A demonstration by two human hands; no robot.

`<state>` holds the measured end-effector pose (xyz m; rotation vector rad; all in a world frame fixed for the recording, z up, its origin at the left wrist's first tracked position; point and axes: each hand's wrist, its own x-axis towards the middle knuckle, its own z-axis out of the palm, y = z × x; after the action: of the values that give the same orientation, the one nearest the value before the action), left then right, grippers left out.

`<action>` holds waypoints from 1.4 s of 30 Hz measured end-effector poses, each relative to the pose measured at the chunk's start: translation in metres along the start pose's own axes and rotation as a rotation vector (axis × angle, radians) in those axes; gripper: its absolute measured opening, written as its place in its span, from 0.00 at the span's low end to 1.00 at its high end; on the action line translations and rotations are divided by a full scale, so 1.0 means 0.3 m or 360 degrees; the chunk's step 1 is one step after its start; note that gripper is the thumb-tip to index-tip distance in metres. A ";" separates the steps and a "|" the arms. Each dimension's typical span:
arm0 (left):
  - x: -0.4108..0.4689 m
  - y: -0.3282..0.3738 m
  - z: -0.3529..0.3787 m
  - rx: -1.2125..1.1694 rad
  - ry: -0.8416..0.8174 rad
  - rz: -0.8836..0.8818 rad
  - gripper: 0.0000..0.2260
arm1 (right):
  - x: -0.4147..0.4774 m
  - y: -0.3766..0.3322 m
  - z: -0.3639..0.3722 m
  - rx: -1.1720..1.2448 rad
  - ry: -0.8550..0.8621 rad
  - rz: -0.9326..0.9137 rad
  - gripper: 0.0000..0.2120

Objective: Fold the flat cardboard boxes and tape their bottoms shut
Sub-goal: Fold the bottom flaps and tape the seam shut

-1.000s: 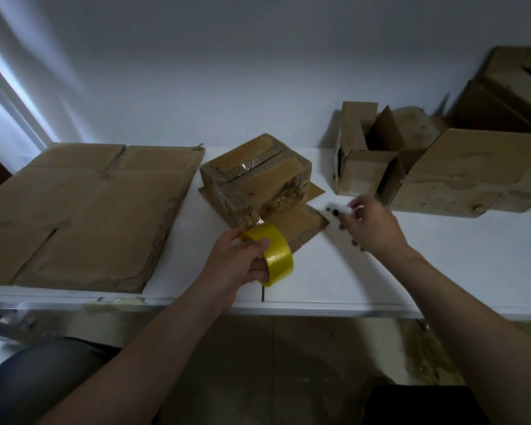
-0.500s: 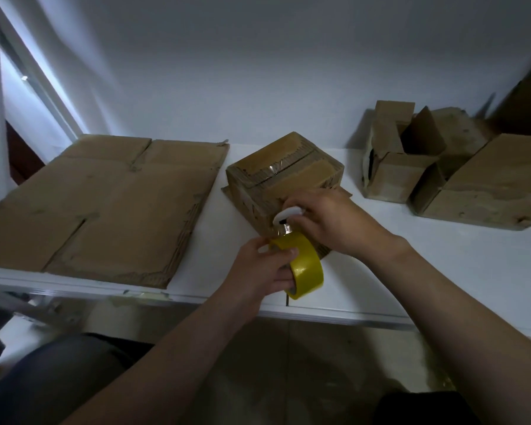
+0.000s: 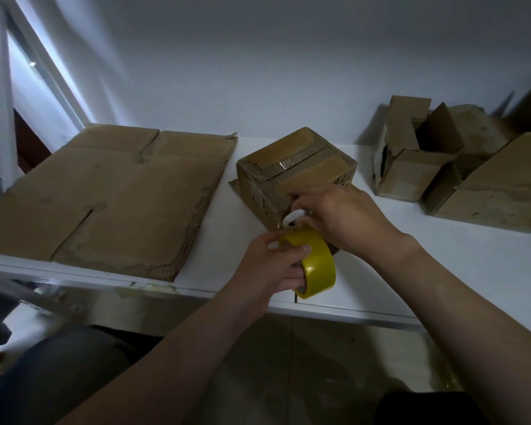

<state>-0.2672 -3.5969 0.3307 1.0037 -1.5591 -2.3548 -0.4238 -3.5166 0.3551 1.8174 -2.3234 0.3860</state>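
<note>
Head cam view: our left hand [image 3: 276, 265] is clamped on the yellow tape roll [image 3: 318, 268], thumb over the top, just above the near edge of the white table [image 3: 442, 271]. Our right hand [image 3: 341, 219] is curled round a small white tool [image 3: 293, 216] (can't tell what exactly), right against the near corner of the folded box [image 3: 295, 173]. That box sits mid-table, closed flaps up, with clear tape across them. Flat cardboard [image 3: 105, 197] lies to the left and more folded boxes [image 3: 472, 179] to the right.

White shelf [image 3: 442, 265] with flat cardboard [image 3: 114, 194], a folded box [image 3: 295, 167], a box pile [image 3: 460, 176].
</note>
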 end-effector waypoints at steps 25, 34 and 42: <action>-0.005 -0.004 -0.030 0.0270 -0.0024 -0.0167 0.24 | -0.009 0.138 -0.017 0.0456 -0.0381 0.0000 0.10; 0.018 0.043 -0.175 0.0276 0.0481 0.0092 0.24 | -0.158 0.289 0.023 0.0549 -0.0304 0.0559 0.06; 0.054 0.183 -0.207 0.0494 0.0558 0.0253 0.29 | -0.057 0.163 0.009 0.0510 0.0297 0.0290 0.13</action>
<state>-0.2553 -3.6766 0.3558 1.2213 -1.8100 -1.7513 -0.4671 -3.4907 0.3428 1.6091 -2.4085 0.9603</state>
